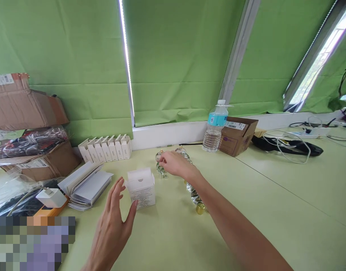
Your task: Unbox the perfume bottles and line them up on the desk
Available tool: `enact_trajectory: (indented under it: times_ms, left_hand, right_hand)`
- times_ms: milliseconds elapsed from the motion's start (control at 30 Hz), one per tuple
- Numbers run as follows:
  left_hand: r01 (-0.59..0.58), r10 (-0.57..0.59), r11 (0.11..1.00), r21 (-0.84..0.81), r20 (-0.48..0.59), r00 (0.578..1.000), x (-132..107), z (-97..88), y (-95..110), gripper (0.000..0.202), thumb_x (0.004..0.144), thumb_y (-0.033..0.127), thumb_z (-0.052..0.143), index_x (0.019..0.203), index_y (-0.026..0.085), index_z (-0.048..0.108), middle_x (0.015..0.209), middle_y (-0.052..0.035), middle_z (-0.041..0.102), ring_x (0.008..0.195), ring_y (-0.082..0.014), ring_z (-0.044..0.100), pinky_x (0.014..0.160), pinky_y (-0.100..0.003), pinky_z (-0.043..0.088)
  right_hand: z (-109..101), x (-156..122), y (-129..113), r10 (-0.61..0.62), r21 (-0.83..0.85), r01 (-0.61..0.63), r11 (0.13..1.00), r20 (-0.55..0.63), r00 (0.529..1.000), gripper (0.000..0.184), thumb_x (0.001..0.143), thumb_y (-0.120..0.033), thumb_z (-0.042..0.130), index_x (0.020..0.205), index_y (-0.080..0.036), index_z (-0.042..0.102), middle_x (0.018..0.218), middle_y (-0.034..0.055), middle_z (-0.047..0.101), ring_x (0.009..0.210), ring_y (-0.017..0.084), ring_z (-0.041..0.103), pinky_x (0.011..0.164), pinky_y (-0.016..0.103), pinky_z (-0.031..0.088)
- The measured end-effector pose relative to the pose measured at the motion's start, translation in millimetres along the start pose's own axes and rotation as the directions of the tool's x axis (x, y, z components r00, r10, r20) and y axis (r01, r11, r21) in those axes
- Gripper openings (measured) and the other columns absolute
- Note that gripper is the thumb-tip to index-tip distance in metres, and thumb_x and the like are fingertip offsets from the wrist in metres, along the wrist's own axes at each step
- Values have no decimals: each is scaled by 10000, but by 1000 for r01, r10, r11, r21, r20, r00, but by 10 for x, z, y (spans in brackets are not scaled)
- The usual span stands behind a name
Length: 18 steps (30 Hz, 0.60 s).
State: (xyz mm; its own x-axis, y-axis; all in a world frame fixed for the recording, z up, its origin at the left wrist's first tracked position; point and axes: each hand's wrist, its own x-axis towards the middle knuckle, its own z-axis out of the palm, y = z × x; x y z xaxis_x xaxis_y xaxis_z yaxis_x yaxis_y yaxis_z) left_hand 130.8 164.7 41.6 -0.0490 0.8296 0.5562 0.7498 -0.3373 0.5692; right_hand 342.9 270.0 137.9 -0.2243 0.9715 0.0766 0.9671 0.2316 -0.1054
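My left hand point(113, 222) is open, thumb and fingers spread around the near left side of a small white box point(143, 195) with printed text. The box stands upright on the table with its top flap raised. My right hand point(174, 163) reaches forward, its fingers pinched against a small shiny glass piece point(161, 168) with a gold tip and a silvery base. The fingertips partly cover that piece. Under and beside my right forearm lie several similar glass pieces point(194, 194), one with a gold-coloured end point(200, 208); the arm hides part of them.
A row of small white boxes point(112, 148) lines the back wall. At left lie flattened white cartons point(91, 188), a white charger point(51, 197) and stacked cardboard boxes point(28, 107). A water bottle point(212, 133), brown carton point(235, 141) and black device with cables point(291, 146) stand behind at right.
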Motion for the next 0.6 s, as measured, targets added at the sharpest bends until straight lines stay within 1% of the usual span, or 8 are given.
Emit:
enact_trajectory:
  times_ms: [67,133,167,233,300,367,433,600]
  left_hand:
    - [88,-87,995,-38,10,996,-1,20,-30,643,847,485,521,1410,291,280,1333,-107,491,1033,-246,613,844,-440,524]
    - [209,-204,975,-73,64,977,-1,58,-77,677,809,538,545,1384,260,320,1105,-99,609,860,-241,652,746,-431,534]
    - [267,-257,959,-92,112,960,1,82,-101,698,792,558,553,1374,243,332,966,-76,640,762,-233,653,686,-414,530]
    - [347,-312,929,-130,233,921,13,131,-137,712,775,579,555,1355,217,355,709,-7,619,600,-214,614,567,-357,490]
    - [382,-319,912,-150,327,890,34,172,-158,678,768,582,555,1313,208,405,534,53,529,499,-193,548,489,-299,412]
    - [392,-315,907,-155,370,874,62,203,-175,612,767,581,551,1246,210,468,453,82,455,453,-173,494,471,-271,357]
    - [399,-314,903,-160,390,866,93,224,-204,560,763,582,552,1180,210,513,427,89,434,437,-163,476,476,-262,344]
    - [402,-318,901,-162,382,867,169,228,-320,524,775,583,533,1149,217,520,469,56,532,440,-168,508,451,-257,362]
  right_hand:
    - [25,-1,2,-39,-24,39,999,12,999,231,850,-213,481,829,-170,708,830,84,703,737,182,627,583,238,330]
    - [39,1,18,-54,-48,54,997,15,998,224,820,-172,486,850,-158,708,841,101,703,742,196,633,575,247,327]
    - [42,2,31,-54,-57,55,997,18,998,223,805,-159,494,868,-158,708,850,105,704,748,201,637,574,248,329]
    - [44,4,58,-52,-67,54,996,26,998,227,782,-148,517,902,-171,708,856,99,709,755,203,645,576,246,339]
    - [46,9,86,-38,-71,40,997,28,999,234,776,-141,529,921,-185,708,849,91,714,753,204,652,582,244,353]
    - [49,20,111,-9,-72,10,997,14,1000,236,783,-132,525,927,-181,705,850,100,716,757,216,658,591,249,369]
    - [53,36,131,26,-69,-27,997,-13,1000,221,800,-129,517,922,-165,698,863,122,714,787,236,661,609,261,382]
    - [94,74,141,90,-24,-91,996,-50,995,199,832,-143,527,974,-128,665,961,174,687,894,258,652,688,274,403]
